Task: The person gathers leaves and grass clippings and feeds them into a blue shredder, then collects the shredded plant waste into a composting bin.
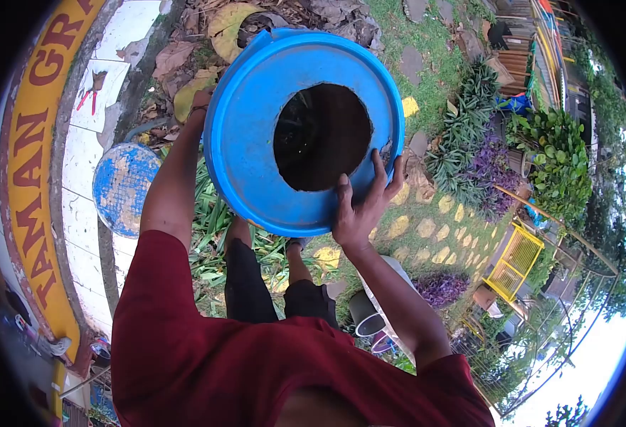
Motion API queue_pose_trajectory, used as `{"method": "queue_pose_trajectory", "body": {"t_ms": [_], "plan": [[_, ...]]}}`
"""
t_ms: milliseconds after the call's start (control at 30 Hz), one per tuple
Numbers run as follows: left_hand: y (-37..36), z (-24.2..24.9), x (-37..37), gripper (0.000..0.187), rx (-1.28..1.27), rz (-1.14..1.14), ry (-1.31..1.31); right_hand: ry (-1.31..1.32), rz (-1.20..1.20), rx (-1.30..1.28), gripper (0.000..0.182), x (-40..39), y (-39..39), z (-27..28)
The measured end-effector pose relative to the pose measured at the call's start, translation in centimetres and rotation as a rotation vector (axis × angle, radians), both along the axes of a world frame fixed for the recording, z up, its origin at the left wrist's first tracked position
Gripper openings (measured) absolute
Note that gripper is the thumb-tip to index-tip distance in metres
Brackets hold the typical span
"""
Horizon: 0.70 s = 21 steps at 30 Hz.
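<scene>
A blue plastic drum (249, 135), its top facing me, is held in front of my body. A large round hole (322, 137) with a rough-cut edge opens in its top, and the inside is dark. My left hand (201, 99) is at the drum's upper left side, its fingers mostly hidden behind it. On the lower right, my right hand (364, 210) grips the rim, with thumb and fingers spread over the top near the hole. The drum's underside is out of sight.
A worn blue round stool top (126, 189) is at left beside the white tiled ledge (82, 213). Dry leaves (174, 60) lie beyond the drum. Stepping stones (427, 228), purple plants (441, 287), a yellow metal frame (514, 261) and a grey bucket (365, 317) are to the right.
</scene>
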<state>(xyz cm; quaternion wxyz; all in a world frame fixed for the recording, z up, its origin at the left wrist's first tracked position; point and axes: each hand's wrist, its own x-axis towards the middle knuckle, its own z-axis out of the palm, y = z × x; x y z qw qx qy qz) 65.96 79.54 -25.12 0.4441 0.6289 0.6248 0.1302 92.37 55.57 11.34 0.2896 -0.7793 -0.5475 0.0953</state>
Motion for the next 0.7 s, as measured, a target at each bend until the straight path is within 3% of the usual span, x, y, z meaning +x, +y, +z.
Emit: {"method": "queue_pose_trajectory", "body": {"t_ms": [300,367,467,500,533,600,633,700], "plan": [[0.4,6.2,-1.4,0.041,-0.181,-0.266,-0.030,0.013,-0.007,0.009,0.062,0.1,-0.2,0.1],[-0.8,4.9,-1.6,0.037,-0.185,-0.046,-0.336,0.019,-0.015,0.020,0.063,0.0,-0.3,0.5],[-7.2,16.5,-1.2,0.033,-0.047,0.146,-0.388,0.054,0.016,0.016,0.063,0.1,-0.4,1.4],[-8.6,11.3,-3.1,0.033,-0.029,0.143,-0.374,0.070,0.017,0.032,0.063,0.1,-0.3,1.4],[-9.8,6.4,-4.8,0.033,-0.248,0.345,-0.628,0.059,0.022,0.037,0.063,0.3,-0.3,1.4],[-17.2,11.1,-5.9,0.034,-0.097,0.069,-0.277,0.061,0.018,0.051,0.063,0.5,-0.7,1.7],[-20.4,18.3,-4.7,0.035,-0.267,0.146,-0.146,0.056,0.027,0.037,0.063,0.6,-0.8,2.0],[-27.9,18.4,-6.4,0.036,-0.519,0.124,-0.165,0.063,0.035,0.034,0.064,1.0,-1.1,2.6]]}}
